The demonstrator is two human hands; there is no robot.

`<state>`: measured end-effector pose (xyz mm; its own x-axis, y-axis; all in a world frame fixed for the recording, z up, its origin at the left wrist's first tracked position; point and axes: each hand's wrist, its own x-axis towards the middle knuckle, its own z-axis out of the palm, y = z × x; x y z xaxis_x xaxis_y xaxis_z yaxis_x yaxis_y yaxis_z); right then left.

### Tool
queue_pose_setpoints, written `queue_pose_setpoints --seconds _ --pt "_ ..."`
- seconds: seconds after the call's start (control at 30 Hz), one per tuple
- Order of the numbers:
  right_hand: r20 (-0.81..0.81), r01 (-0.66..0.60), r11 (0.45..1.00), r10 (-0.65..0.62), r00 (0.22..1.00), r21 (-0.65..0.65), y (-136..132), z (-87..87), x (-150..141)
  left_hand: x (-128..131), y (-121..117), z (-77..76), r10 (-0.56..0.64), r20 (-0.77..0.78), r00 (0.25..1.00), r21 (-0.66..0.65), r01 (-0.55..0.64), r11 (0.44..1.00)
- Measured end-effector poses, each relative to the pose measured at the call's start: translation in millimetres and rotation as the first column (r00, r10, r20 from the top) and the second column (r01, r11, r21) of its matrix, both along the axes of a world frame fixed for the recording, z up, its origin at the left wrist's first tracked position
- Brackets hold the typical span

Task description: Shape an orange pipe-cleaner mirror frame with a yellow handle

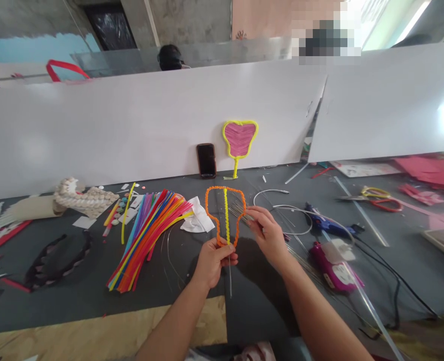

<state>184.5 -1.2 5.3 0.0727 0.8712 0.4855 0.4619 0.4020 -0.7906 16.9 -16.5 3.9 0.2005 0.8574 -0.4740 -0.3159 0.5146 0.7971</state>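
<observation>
My left hand (214, 260) pinches the bottom of an orange pipe-cleaner outline (207, 200), wide at the top and narrow below. A yellow twisted pipe cleaner (227, 215) runs up its middle, and a bare wire (230, 283) sticks out under my fingers. At the outline's right edge my right hand (267, 233) has its fingers closed, seemingly gripping that edge; the fingertips are partly hidden. Behind them, a finished pink fan shape (240, 139) with a yellow border stands upright against the white board. Thin loose wires (239, 210) lie on the table beside my right hand.
Left are a bundle of coloured pipe cleaners (150, 235), white cloth (198, 218) and a black braided band (43, 255). A phone (206, 160) leans on the white board (150, 120). Right lie a blue glue gun (330, 220), a magenta device (332, 268), scissors (385, 203) and cords.
</observation>
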Motion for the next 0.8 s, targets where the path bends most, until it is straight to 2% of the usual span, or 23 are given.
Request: queue_pose_setpoints --seconds 0.1,0.2,0.53,0.8 --pt "0.240 -0.132 0.991 0.129 0.962 -0.003 2.5 8.2 8.5 -0.4 -0.8 1.6 -0.004 0.000 1.000 0.018 0.004 1.000" --pt "0.348 -0.214 0.975 0.223 0.911 -0.067 7.8 11.7 11.9 -0.8 -2.2 3.4 0.000 0.016 1.000 0.024 0.000 1.000" --pt "0.351 -0.274 0.962 0.262 0.899 -0.016 19.8 5.2 9.7 1.8 -0.9 3.5 0.028 0.078 0.997 -0.046 -0.025 0.999" --pt "0.328 -0.262 0.965 0.255 0.910 -0.024 20.8 2.9 12.9 5.8 -4.6 2.7 0.022 0.076 0.997 -0.027 -0.020 0.999"
